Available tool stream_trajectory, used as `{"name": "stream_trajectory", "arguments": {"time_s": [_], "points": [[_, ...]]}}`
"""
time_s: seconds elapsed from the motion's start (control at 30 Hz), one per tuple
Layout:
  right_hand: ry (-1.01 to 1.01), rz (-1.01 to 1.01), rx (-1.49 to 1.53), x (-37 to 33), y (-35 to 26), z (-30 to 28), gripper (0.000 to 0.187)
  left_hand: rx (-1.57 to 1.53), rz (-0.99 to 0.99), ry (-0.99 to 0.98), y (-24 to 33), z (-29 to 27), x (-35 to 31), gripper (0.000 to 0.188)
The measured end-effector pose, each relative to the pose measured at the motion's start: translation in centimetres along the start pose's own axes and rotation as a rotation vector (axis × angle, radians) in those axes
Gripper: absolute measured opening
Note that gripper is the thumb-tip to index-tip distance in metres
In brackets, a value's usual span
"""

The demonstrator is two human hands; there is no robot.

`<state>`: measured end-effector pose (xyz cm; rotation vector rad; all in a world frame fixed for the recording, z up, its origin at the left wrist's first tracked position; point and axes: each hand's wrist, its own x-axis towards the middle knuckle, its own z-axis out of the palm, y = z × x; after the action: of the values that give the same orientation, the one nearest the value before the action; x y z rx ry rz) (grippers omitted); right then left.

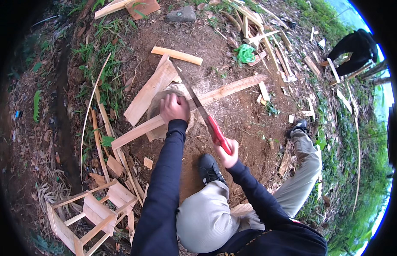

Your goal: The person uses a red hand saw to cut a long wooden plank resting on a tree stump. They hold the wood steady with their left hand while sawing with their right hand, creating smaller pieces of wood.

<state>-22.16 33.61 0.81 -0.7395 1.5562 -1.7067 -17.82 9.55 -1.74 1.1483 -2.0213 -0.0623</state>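
The saw (pixel 197 104) could slip and bite the left hand (pixel 174 107), because that hand pressed flat on the long plank (pixel 188 104) just beside the blade, at about nine o'clock from it. The plank could also rock on the stump (pixel 158 104) and pinch the blade. The right hand (pixel 227 152) was shut tight around the red handle, at five o'clock from the stump. The plank was pale, thin and long. It lay across the stump in the middle, slanting from eight o'clock up to two o'clock, over brown dirt.
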Motion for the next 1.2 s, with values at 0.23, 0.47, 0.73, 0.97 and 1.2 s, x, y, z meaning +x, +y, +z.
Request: {"name": "stream_trajectory", "arguments": {"time_s": [0.23, 0.47, 0.73, 0.97, 1.2], "points": [[-0.024, 0.026, -0.278, -9.6, -0.6, -4.6, 0.008, -0.017, 0.01, 0.022, -0.9, -0.2, 0.1, 0.025], [0.027, -0.009, 0.0, 0.3, 0.3, 1.2, 0.013, -0.013, -0.02, 0.024, -0.5, 0.3, 0.2, 0.025], [0.036, 0.016, -0.557, -10.6, 0.6, -6.3, 0.005, -0.007, -0.017, 0.019, -0.9, 0.1, -0.2, 0.026], [0.004, -0.065, -0.367, -1.7, -1.0, -0.1, 0.008, -0.028, -0.019, 0.048, -0.7, 0.8, -0.4, 0.027], [0.005, 0.061, -0.426, -8.3, -1.2, -3.1, 0.006, -0.004, -0.047, 0.003, -1.1, -0.5, 0.1, 0.025]]}}
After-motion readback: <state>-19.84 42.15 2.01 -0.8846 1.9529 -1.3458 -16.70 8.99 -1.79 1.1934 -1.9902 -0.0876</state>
